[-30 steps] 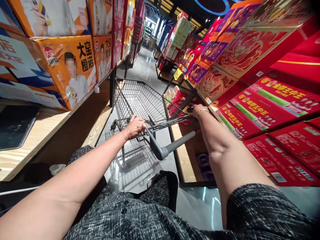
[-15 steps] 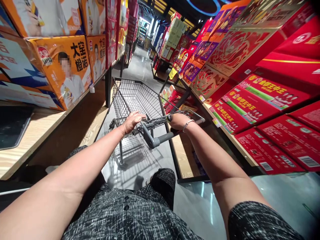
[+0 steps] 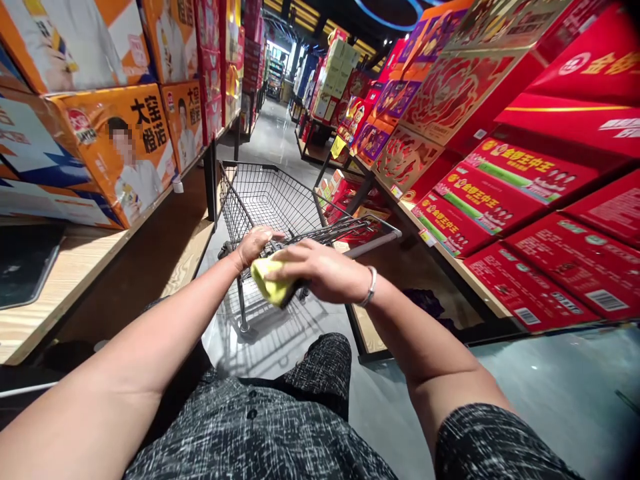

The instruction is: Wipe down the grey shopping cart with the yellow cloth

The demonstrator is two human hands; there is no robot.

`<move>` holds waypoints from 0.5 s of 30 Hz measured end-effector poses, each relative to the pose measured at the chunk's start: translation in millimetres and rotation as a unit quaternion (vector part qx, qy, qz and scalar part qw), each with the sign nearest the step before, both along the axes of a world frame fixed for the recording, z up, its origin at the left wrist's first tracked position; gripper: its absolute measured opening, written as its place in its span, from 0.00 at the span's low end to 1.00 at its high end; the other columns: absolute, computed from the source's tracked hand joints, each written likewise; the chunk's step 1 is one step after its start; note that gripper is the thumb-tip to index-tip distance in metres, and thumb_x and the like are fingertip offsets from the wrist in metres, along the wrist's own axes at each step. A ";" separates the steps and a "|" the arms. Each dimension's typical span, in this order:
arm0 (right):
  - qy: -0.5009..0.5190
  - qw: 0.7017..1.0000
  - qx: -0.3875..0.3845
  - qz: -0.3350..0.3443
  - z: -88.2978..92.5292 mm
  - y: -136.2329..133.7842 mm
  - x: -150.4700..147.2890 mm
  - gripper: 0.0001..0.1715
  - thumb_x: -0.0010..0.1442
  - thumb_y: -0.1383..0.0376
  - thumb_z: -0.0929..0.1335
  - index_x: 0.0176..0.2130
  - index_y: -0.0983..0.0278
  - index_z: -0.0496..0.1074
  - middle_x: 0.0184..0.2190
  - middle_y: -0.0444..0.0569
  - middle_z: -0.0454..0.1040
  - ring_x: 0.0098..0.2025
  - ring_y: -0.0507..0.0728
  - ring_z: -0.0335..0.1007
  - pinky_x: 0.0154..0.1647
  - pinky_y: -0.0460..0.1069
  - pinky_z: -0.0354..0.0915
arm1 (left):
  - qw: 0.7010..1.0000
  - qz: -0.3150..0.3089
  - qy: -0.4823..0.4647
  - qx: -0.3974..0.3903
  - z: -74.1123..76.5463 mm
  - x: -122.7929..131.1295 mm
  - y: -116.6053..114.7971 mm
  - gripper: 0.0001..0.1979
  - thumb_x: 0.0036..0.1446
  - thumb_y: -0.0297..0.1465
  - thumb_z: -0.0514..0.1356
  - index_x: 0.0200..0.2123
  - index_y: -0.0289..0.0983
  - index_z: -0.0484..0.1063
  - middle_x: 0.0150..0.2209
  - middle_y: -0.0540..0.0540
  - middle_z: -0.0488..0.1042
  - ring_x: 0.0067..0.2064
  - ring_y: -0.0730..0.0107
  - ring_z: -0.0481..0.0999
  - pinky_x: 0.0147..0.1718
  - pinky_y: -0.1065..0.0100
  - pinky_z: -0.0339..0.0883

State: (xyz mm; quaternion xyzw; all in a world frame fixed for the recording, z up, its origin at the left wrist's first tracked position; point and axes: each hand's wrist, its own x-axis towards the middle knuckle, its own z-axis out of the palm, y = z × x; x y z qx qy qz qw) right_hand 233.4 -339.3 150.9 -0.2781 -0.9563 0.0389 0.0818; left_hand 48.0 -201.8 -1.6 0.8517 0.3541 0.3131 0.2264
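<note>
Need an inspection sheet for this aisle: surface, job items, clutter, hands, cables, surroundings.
Surface: grey floor, glossy, cart's shadow on it.
Job items: wire shopping cart between the shelves; yellow cloth at its near end, contact with the cart unclear.
Clutter: dark flat object on the left shelf; dark purple item low on the right.
Hands: left hand at the cart's near edge, grip unclear; right hand holds the cloth.
Cables: thin white line at lower left, cable or not unclear.
Surroundings: orange cartons left, red boxes right.
</note>
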 end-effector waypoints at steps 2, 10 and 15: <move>-0.027 0.999 0.031 0.029 -5.3 -16.8 0.6 0.23 0.63 0.74 0.66 0.51 0.52 0.78 0.54 0.47 0.75 0.54 0.58 0.64 0.58 0.57 0.64 | 0.999 -0.022 -0.045 -0.006 5.9 -3.0 -1.9 0.39 0.64 0.47 0.33 0.48 0.34 0.79 0.50 0.41 0.79 0.57 0.58 0.74 0.63 0.58 0.62; 0.098 0.991 0.059 -0.069 -37.1 -22.7 88.3 0.13 0.66 0.66 0.68 0.42 0.51 0.82 0.51 0.45 0.77 0.58 0.56 0.62 0.61 0.57 0.65 | 0.997 -0.006 -0.067 -0.025 21.7 -13.8 -6.0 0.30 0.60 0.44 0.43 0.48 0.34 0.78 0.51 0.41 0.79 0.55 0.54 0.74 0.60 0.54 0.63; 0.096 0.929 0.061 -0.351 -45.3 7.6 181.4 0.13 0.63 0.69 0.67 0.41 0.58 0.81 0.52 0.52 0.77 0.56 0.59 0.68 0.61 0.60 0.63 | 0.992 0.062 -0.099 0.051 50.2 -0.7 -37.9 0.26 0.59 0.36 0.46 0.54 0.36 0.73 0.51 0.45 0.78 0.55 0.58 0.72 0.60 0.56 0.61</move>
